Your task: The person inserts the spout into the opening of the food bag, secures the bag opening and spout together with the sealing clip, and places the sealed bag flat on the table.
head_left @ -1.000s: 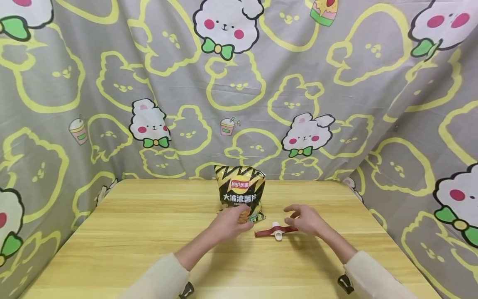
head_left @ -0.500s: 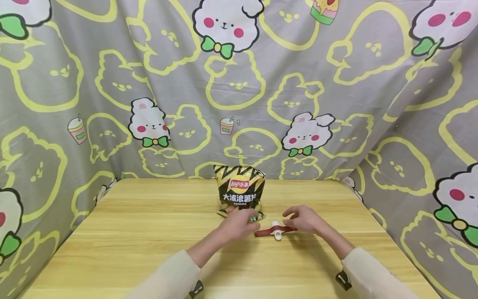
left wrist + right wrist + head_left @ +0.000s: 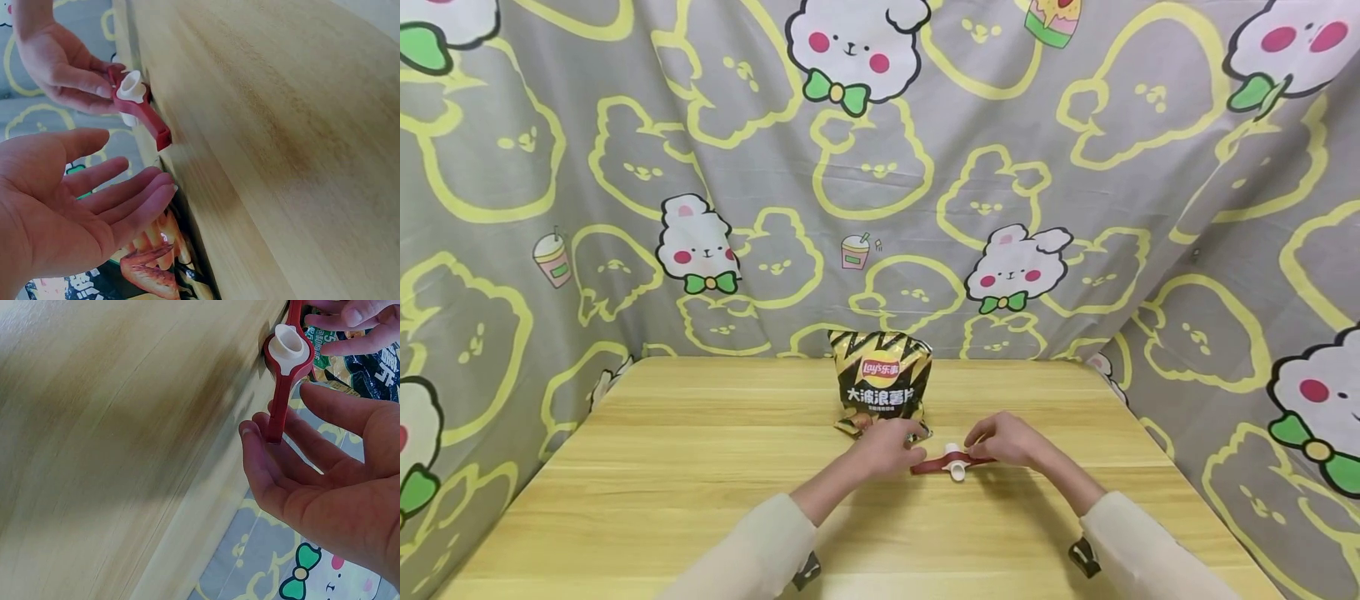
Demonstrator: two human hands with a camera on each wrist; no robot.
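Observation:
A red bag clip with a white pouring spout (image 3: 957, 472) lies on the table between the hands. My right hand (image 3: 1009, 439) is at its right end; in the right wrist view the fingers bend loosely around the end of the red bar (image 3: 281, 412), with the thumb held apart. My left hand (image 3: 883, 448) hovers near the clip's left end, in front of the chip bag (image 3: 882, 392), its fingers spread and holding nothing (image 3: 69, 206). The black and yellow Lay's bag stands upright behind, its lower part partly hidden by the left hand.
The wooden table (image 3: 647, 467) reaches back to a grey curtain (image 3: 880, 183) with cartoon animals, which also hangs along both sides. Dark wrist devices (image 3: 1084, 557) sit under the cream sleeves (image 3: 1138, 542).
My left hand has moved right, away from the bag's front and toward the clip's left end. The right hand has edged slightly left over the clip. Clip and bag stay put.

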